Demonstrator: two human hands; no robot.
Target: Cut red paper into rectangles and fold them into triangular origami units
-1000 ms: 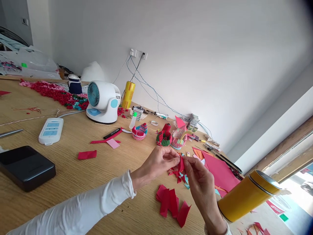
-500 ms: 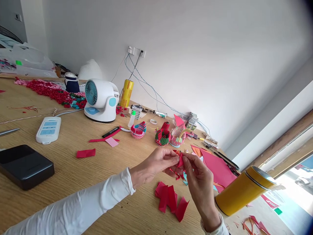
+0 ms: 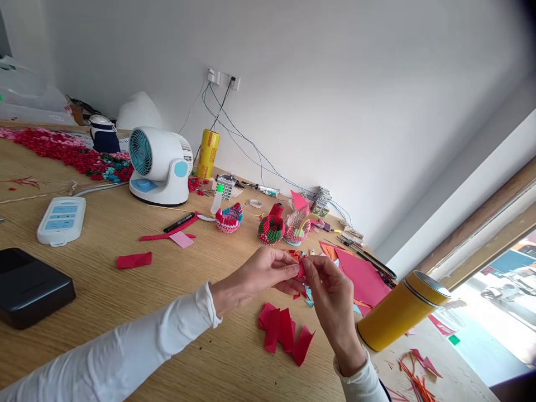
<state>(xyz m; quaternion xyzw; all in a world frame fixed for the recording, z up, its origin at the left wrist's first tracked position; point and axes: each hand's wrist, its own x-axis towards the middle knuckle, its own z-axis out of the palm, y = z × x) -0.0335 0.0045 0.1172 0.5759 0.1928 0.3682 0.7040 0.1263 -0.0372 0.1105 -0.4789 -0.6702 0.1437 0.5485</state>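
Between my two hands, above the wooden table [image 3: 176, 357], is a small red piece of paper [image 3: 301, 271], mostly covered by fingers. My left hand [image 3: 262, 273] pinches it between thumb and fingers from the left. From the right, my right hand [image 3: 330, 290] grips the same piece with thumb and forefinger. Just below the hands lies a loose pile of red paper strips [image 3: 286, 330]. Another red paper strip [image 3: 134, 260] lies apart to the left. Behind the hands are orange and blue paper scraps, partly hidden.
A yellow thermos [image 3: 397, 315] stands right of my right hand, near red paper sheets [image 3: 363, 279]. Folded-paper figures [image 3: 271, 229] sit beyond the hands. To the left are a white fan [image 3: 161, 167], a power strip [image 3: 62, 220] and a black box-shaped device [image 3: 31, 287].
The whole scene has shifted slightly left and up in view. Both hands keep hold of the red paper, whose visible part is now smaller between the fingers.
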